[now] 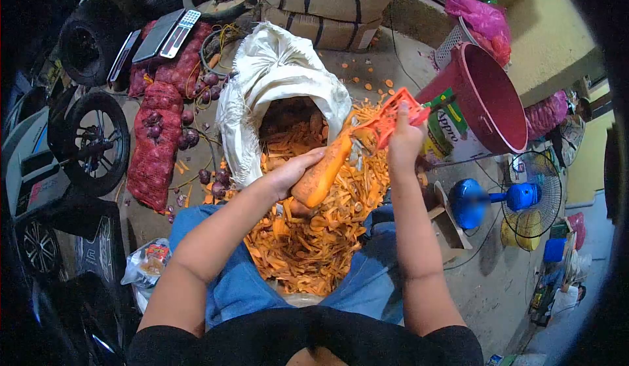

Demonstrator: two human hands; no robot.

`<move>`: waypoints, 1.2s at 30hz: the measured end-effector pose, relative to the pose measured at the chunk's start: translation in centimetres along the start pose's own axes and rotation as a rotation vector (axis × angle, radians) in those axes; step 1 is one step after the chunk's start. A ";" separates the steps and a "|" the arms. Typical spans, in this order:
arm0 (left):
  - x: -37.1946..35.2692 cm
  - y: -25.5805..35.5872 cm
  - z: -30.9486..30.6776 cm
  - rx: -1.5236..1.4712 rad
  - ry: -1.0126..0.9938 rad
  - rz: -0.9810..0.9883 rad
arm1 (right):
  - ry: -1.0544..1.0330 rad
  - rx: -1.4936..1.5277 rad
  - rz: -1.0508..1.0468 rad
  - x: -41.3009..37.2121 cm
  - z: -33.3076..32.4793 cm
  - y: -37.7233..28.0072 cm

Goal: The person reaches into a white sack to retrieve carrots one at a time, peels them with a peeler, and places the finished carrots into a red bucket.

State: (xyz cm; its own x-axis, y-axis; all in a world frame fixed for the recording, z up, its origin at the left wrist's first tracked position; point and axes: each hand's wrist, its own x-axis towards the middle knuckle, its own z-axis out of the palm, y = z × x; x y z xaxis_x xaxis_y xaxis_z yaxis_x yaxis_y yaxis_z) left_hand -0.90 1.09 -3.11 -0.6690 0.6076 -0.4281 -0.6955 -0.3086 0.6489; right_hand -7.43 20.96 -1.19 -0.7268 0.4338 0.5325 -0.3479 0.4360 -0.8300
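Observation:
My left hand (296,171) is wrapped round the thick lower end of a big orange carrot (325,173), which is tilted up and away to the right. Some brown skin still shows on its surface. A red plastic peeler (394,116) with a lattice body is gripped in my right hand (406,138), thumb on top. The peeler's front reaches the carrot's upper end; whether the blade touches it I cannot make out. Below both hands lies a heap of orange peelings (308,251) between my knees. An open white sack (288,71) with unpeeled carrots inside stands just beyond.
A large red bucket (452,78) stands close to my right hand. Red net bags of onions (157,150) and a scale (160,35) are at left. A blue fan (524,197) is at right. Cardboard boxes (321,6) are stacked at the back.

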 end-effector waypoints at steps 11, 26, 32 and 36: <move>-1.5 0.2 1.0 0.010 -0.049 -0.082 | -0.011 -0.015 0.099 -0.5 0.4 -4.6; -3.5 0.5 1.3 0.232 -0.120 0.065 | 0.233 -0.172 0.481 3.5 -2.8 2.5; -2.4 0.5 0.5 0.018 -0.016 0.030 | 0.049 0.300 0.450 0.9 -0.3 0.3; -2.1 0.2 0.7 -0.001 0.048 -0.046 | 0.091 0.280 0.387 0.0 1.1 -0.8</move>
State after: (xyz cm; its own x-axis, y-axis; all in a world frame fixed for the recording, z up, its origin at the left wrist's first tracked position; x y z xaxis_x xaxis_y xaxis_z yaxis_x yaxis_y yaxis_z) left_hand 0.53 0.29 -1.59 -0.6484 0.5849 -0.4872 -0.7259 -0.2823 0.6272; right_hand -7.81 19.72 -0.72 -0.7836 0.5953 0.1777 -0.2172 0.0054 -0.9761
